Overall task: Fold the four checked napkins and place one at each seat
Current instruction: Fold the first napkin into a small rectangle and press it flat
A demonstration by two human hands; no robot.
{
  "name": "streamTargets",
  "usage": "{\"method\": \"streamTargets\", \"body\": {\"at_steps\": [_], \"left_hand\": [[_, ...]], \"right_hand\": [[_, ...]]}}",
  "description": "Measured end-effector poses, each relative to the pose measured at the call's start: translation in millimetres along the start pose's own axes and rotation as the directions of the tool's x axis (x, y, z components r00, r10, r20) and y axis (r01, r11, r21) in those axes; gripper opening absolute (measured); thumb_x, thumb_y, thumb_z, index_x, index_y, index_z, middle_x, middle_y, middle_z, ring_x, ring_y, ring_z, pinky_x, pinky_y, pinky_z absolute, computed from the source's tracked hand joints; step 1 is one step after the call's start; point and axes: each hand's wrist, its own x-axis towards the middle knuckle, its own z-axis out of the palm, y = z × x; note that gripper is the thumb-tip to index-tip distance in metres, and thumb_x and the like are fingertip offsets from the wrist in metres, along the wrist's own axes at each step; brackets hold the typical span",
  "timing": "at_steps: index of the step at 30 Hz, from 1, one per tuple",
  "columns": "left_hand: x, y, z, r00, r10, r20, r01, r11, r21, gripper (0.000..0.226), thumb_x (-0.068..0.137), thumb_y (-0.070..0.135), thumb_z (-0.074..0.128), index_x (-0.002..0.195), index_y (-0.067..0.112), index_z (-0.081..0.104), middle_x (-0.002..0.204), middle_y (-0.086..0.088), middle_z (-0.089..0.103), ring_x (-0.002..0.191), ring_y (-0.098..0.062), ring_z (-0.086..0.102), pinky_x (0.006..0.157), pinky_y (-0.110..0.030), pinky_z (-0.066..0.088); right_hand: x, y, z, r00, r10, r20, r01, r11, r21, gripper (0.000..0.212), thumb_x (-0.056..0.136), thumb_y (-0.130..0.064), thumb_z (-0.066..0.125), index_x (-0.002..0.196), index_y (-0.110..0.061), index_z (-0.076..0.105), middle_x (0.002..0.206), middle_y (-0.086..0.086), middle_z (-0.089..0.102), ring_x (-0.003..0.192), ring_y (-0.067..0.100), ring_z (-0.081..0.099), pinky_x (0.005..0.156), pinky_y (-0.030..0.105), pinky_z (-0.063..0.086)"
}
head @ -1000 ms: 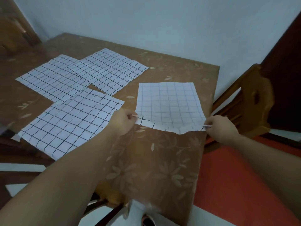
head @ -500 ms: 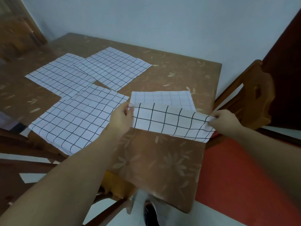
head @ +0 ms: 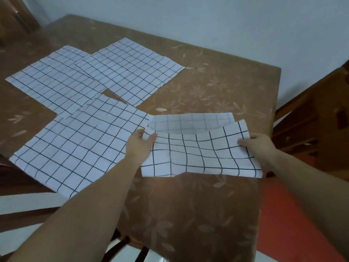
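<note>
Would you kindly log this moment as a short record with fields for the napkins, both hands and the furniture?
in work: half-folded napkin, top layer doubled over, stopping short of the far edge
left hand: grip pinches its left corner
right hand: grip pinches its right corner
unfolded: near napkin, far-left napkin, far-middle napkin, all flat, edges overlapping
table: brown floral cloth
chair: wooden, at the table's right side
placed at seats: none yet

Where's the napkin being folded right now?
Head view, near right of the table: the half-folded napkin is held between left hand and right hand, beside the nearest flat napkin.
</note>
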Motion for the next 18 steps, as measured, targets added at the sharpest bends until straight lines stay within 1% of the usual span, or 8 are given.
{"method": "streamTargets", "body": {"at_steps": [2, 4, 6, 9, 11, 13, 15, 18], "left_hand": [[7, 0, 3, 0.999, -0.022, 0.049, 0.025, 0.998, -0.064, 0.018, 0.087, 0.018, 0.068, 0.105, 0.02, 0.065, 0.096, 0.0, 0.067, 0.083, -0.022, 0.063, 0.076, -0.03, 0.051], [14, 1, 7, 0.998, -0.04, 0.045, 0.043, 0.997, -0.068, 0.044, 0.088, 0.013, 0.068, 0.13, 0.017, 0.055, 0.101, 0.002, 0.057, 0.075, -0.017, 0.056, 0.063, -0.023, 0.047], [24, -2, 9, 1.0, -0.013, 0.002, 0.013, 0.999, -0.038, 0.058, 0.088, 0.016, 0.068, 0.141, 0.023, 0.044, 0.093, 0.001, 0.055, 0.069, -0.016, 0.054, 0.061, -0.024, 0.05], [37, -2, 14, 0.997, 0.022, -0.076, -0.023, 1.0, -0.012, 0.056, 0.089, 0.022, 0.068, 0.138, 0.034, 0.043, 0.085, 0.005, 0.054, 0.071, -0.01, 0.055, 0.072, -0.029, 0.053], [41, -2, 18, 0.997, 0.011, -0.081, -0.012, 1.0, -0.009, 0.053, 0.09, 0.023, 0.067, 0.134, 0.041, 0.042, 0.086, 0.01, 0.047, 0.073, -0.009, 0.053, 0.065, -0.021, 0.05], [43, -2, 22, 0.999, 0.008, -0.045, -0.009, 1.0, -0.008, 0.047, 0.092, 0.014, 0.061, 0.126, 0.041, 0.044, 0.084, 0.005, 0.05, 0.068, -0.011, 0.053, 0.049, -0.013, 0.047], [48, -3, 25, 0.998, 0.03, -0.051, -0.029, 0.999, 0.018, 0.049, 0.092, 0.007, 0.053, 0.131, 0.037, 0.048, 0.082, -0.004, 0.058, 0.066, -0.017, 0.057, 0.046, -0.016, 0.049], [54, -1, 31, 0.994, 0.049, -0.096, -0.045, 0.998, 0.045, 0.05, 0.093, 0.009, 0.051, 0.133, 0.039, 0.047, 0.082, -0.006, 0.06, 0.072, -0.026, 0.062, 0.056, -0.028, 0.055]], "right_hand": [[9, -4, 10, 1.0, 0.004, -0.009, -0.004, 1.0, 0.026, 0.006, 0.085, -0.008, 0.065, 0.083, -0.012, 0.069, 0.085, 0.007, 0.068, 0.08, 0.027, 0.065, 0.076, 0.037, 0.055], [16, -8, 18, 0.999, -0.005, -0.041, 0.007, 0.999, 0.04, 0.007, 0.087, -0.009, 0.062, 0.084, -0.012, 0.068, 0.08, 0.006, 0.066, 0.071, 0.023, 0.062, 0.064, 0.03, 0.05], [25, -10, 22, 0.994, -0.048, -0.094, 0.049, 0.999, 0.017, 0.01, 0.088, -0.013, 0.058, 0.081, -0.013, 0.066, 0.073, 0.006, 0.062, 0.061, 0.019, 0.056, 0.055, 0.026, 0.044], [39, -12, 26, 0.985, -0.097, -0.14, 0.09, 0.994, -0.055, 0.016, 0.09, -0.017, 0.053, 0.076, -0.014, 0.061, 0.064, 0.003, 0.054, 0.057, 0.018, 0.049, 0.052, 0.026, 0.039], [48, -12, 29, 0.983, -0.118, -0.138, 0.108, 0.991, -0.082, 0.022, 0.091, -0.016, 0.051, 0.069, -0.013, 0.054, 0.061, 0.002, 0.05, 0.058, 0.019, 0.046, 0.053, 0.026, 0.037], [54, -13, 34, 0.982, -0.131, -0.137, 0.116, 0.987, -0.114, 0.026, 0.092, -0.015, 0.049, 0.066, -0.012, 0.048, 0.06, 0.001, 0.046, 0.056, 0.017, 0.042, 0.051, 0.026, 0.033], [58, -13, 39, 0.981, -0.143, -0.131, 0.128, 0.985, -0.119, 0.026, 0.093, -0.015, 0.048, 0.067, -0.012, 0.045, 0.06, 0.001, 0.044, 0.053, 0.015, 0.04, 0.049, 0.026, 0.031], [64, -14, 42, 0.975, -0.183, -0.126, 0.167, 0.977, -0.129, 0.026, 0.094, -0.015, 0.047, 0.068, -0.011, 0.043, 0.06, 0.0, 0.041, 0.052, 0.013, 0.036, 0.047, 0.026, 0.028]]}}
